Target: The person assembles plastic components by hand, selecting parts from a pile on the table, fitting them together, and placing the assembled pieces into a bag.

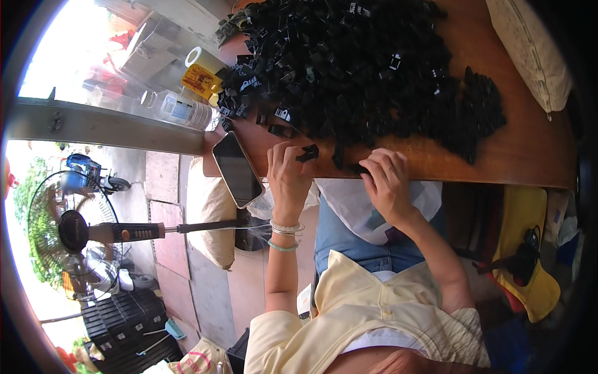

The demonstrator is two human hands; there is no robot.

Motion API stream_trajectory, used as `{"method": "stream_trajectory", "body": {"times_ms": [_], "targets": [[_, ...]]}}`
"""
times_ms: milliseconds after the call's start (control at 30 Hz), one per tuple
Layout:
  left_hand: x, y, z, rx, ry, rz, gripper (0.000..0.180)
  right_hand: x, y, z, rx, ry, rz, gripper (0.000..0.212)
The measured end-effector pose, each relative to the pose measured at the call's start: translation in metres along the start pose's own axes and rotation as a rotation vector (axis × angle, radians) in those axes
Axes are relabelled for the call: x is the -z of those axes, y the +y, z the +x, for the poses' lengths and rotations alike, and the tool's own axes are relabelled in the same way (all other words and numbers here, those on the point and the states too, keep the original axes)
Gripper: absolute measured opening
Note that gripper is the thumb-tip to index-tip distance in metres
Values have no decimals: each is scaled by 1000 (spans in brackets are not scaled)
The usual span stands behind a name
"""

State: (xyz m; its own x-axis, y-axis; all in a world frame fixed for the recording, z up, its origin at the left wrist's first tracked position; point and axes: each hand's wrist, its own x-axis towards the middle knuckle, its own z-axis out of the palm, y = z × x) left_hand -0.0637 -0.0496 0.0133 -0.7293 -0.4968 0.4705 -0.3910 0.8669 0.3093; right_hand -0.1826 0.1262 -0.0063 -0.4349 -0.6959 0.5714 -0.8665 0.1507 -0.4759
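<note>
A large heap of small black plastic pieces [349, 68] covers much of the brown wooden table [529, 149]. At the table's near edge my left hand [288, 177] is closed, with a small black plastic piece [308, 153] pinched at its fingertips. To its right, my right hand [387, 187] has its fingers bent together over another dark piece [357, 169], partly hidden by the fingertips. One loose black piece [337, 156] lies on the table between the two hands. A white plastic bag [355, 209] rests on my lap below them.
A phone [238, 169] lies at the table's left corner, near a clear plastic bottle [180, 110] and a yellow container [200, 81]. A standing fan [75, 230] is at left. A pale sack [529, 50] borders the far right, and a yellow chair [523, 249] stands below.
</note>
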Motion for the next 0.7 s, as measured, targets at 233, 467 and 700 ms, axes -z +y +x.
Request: {"method": "stream_trajectory", "body": {"times_ms": [233,467,700], "targets": [[4,44,-10,318,-241,-786,45,19,11,-5,-501,128,560,23],[6,82,-9,393,-476,-987,35,46,-6,7,-228,78,592,19],[3,81,-16,439,-445,-1141,36,47,-3,3,-123,59,433,21]]}}
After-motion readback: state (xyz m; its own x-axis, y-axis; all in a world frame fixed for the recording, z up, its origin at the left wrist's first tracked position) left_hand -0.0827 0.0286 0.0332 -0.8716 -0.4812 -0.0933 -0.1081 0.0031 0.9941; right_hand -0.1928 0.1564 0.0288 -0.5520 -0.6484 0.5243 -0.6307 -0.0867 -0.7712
